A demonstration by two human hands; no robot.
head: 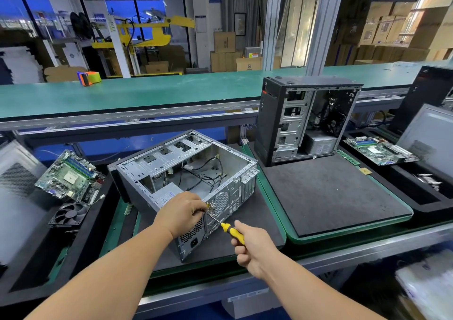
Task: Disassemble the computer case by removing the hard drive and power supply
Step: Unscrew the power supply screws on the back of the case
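Screwdriver work was the step in hand, low in the middle of the frame. The right hand was curled tight round the yellow handle. The left hand pinched the thin metal shaft near its tip, with fingers bent close together. The tip sat against the back wall of the computer case, which lay on its side on the dark mat on the counter.

The power supply, a grey box, was still inside the case, at the corner nearest the left hand. I could not spot the hard drive.

To do this well, I think the tip should sit straight in the screw. Push in gently while turning slowly, so it does not slip. The left hand should stay ready to catch the tiny screw, or it might drop into the case.
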